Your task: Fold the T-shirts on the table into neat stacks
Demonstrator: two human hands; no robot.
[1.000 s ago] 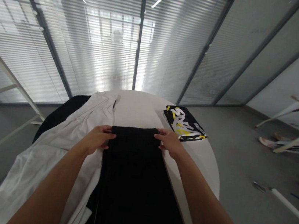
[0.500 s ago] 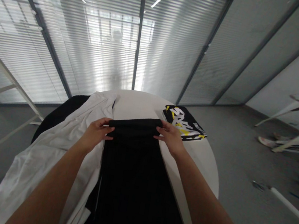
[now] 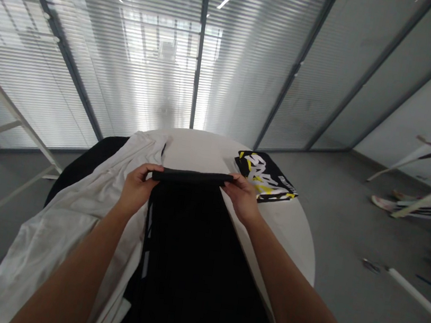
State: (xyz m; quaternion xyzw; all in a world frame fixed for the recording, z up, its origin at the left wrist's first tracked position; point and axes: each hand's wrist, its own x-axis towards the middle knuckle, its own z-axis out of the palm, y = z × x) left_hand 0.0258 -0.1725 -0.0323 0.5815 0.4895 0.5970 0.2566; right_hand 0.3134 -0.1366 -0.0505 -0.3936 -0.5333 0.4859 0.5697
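Note:
A black garment (image 3: 186, 253) lies lengthwise down the middle of a round white table (image 3: 297, 237). My left hand (image 3: 136, 189) pinches its far left corner and my right hand (image 3: 239, 197) pinches its far right corner. Both hands hold the far edge lifted off the table, so the cloth hangs down between them toward me. A white garment (image 3: 66, 226) lies spread along the table's left side, just beside my left hand.
A folded black item with white and yellow print (image 3: 265, 177) sits at the table's far right. More black cloth (image 3: 87, 162) shows at the far left. Glass walls with blinds stand behind. A white pole (image 3: 417, 297) lies on the grey floor at right.
Both hands have closed on the black garment's far edge and raised it off the table; it lay flat a second ago. The near end has slid away from me.

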